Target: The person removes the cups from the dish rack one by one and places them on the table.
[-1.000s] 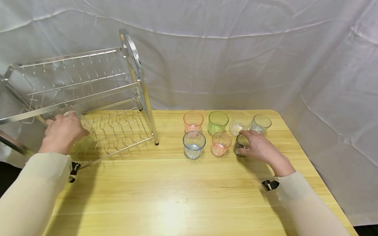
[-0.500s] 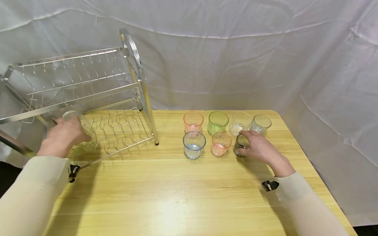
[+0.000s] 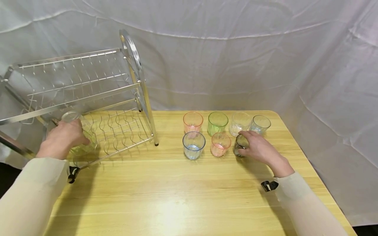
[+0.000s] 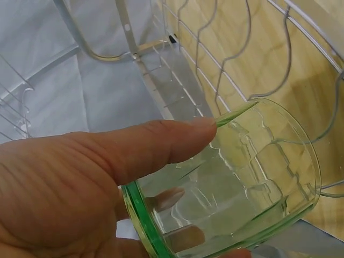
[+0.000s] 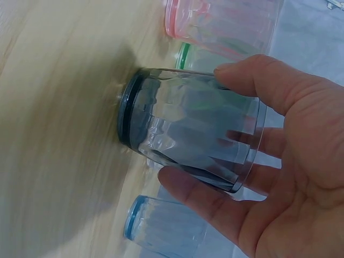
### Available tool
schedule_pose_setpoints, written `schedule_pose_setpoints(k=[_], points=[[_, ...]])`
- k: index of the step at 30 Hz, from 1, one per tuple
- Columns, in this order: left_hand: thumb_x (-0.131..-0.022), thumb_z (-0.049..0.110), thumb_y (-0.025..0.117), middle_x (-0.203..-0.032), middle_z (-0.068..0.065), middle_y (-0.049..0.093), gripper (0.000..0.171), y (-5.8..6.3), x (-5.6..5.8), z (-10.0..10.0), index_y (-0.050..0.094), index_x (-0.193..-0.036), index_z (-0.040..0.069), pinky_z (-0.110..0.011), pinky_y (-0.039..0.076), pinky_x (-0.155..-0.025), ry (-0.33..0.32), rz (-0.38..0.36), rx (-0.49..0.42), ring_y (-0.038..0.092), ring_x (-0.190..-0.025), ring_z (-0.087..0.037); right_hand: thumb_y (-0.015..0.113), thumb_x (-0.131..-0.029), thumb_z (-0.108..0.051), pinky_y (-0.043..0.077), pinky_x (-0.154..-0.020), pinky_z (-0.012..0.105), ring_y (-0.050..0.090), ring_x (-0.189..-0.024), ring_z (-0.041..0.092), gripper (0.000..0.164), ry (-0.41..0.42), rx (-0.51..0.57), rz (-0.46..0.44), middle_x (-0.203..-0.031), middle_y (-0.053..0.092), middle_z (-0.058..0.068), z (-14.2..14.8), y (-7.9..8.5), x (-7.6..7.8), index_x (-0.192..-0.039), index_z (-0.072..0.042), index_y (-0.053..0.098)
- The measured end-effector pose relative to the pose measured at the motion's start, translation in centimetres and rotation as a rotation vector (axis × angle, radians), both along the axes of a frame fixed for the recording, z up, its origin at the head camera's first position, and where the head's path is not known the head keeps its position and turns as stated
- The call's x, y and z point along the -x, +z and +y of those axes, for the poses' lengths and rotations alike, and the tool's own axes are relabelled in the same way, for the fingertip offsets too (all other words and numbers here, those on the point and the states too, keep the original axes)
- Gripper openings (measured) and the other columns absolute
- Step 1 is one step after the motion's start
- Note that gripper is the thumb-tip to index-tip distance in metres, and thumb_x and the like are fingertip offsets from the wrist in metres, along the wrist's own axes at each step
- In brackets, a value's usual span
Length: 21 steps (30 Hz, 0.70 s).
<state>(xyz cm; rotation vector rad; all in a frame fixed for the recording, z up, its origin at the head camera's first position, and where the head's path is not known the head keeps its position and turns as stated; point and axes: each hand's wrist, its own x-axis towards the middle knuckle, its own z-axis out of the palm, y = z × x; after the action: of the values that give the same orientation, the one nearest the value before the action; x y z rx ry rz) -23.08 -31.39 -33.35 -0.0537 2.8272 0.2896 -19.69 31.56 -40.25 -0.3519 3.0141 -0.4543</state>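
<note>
My left hand (image 3: 63, 136) reaches into the lower tier of a metal dish rack (image 3: 116, 129) on the left. It grips a yellow-green glass (image 4: 236, 177), its thick green base toward the palm and its rim toward the wires. Thumb and fingers lie on opposite sides of that glass in the left wrist view. Just beyond the hand, a clear glass (image 3: 71, 115) shows partly in the rack. On the right, my right hand (image 3: 260, 147) holds a dark grey glass (image 5: 188, 123) between thumb and fingers. The grey glass stands upright, its base at the tabletop.
Beside the grey glass stand a small pink glass (image 3: 220, 145) and a blue-rimmed glass (image 3: 193, 146). Behind them are an orange-red glass (image 3: 193, 123), a green glass (image 3: 218, 124), a clear glass (image 3: 240, 124) and a pale blue glass (image 3: 261, 124). Grey cloth (image 3: 221, 65) hangs behind the table.
My left hand has shifted slightly down and left with the yellow-green glass, which shows more plainly below the fingers. The right hand keeps its place on the grey glass.
</note>
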Motion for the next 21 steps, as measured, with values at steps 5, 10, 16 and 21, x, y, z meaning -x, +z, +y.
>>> schedule_pose_setpoints(k=[5, 10, 16, 21], points=[[-0.089, 0.034, 0.078, -0.136, -0.062, 0.024, 0.079, 0.3, -0.2, 0.1, 0.036, -0.136, -0.014, -0.084, 0.043, -0.088, -0.015, 0.015, -0.019, 0.039, -0.114, -0.079, 0.081, -0.09, -0.029, 0.042, -0.113, 0.069, 0.048, -0.137, 0.057, 0.078, -0.003, 0.003, -0.006, -0.151, 0.048, 0.037, -0.2, 0.1, -0.1, -0.153, 0.002, 0.047], [-0.091, 0.036, 0.077, -0.138, -0.062, 0.021, 0.076, 0.8, -0.4, 0.6, 0.038, -0.134, -0.013, -0.084, 0.042, -0.088, -0.021, 0.007, -0.026, 0.039, -0.115, -0.079, 0.082, -0.09, -0.029, 0.043, -0.112, 0.07, 0.048, -0.137, 0.057, 0.079, -0.007, 0.008, -0.007, -0.151, 0.047, 0.037, -0.2, 0.2, -0.2, -0.154, 0.001, 0.046], [-0.092, 0.041, 0.075, -0.138, -0.058, 0.022, 0.083, 1.4, -1.0, 1.6, 0.034, -0.14, -0.013, -0.085, 0.043, -0.082, -0.001, 0.029, -0.036, 0.042, -0.112, -0.079, 0.08, -0.09, -0.029, 0.044, -0.111, 0.071, 0.047, -0.138, 0.057, 0.082, -0.011, 0.015, -0.013, -0.152, 0.044, 0.037, 0.0, 0.3, -0.4, -0.157, -0.002, 0.042], [-0.092, 0.047, 0.075, -0.14, -0.057, 0.016, 0.092, 1.8, -1.5, 2.7, 0.029, -0.146, -0.01, -0.085, 0.044, -0.081, 0.016, 0.025, -0.052, 0.04, -0.111, -0.081, 0.079, -0.091, -0.031, 0.044, -0.109, 0.072, 0.047, -0.137, 0.057, 0.088, -0.029, 0.019, -0.012, -0.153, 0.041, 0.037, 0.0, 0.2, -0.5, -0.162, -0.003, 0.035]])
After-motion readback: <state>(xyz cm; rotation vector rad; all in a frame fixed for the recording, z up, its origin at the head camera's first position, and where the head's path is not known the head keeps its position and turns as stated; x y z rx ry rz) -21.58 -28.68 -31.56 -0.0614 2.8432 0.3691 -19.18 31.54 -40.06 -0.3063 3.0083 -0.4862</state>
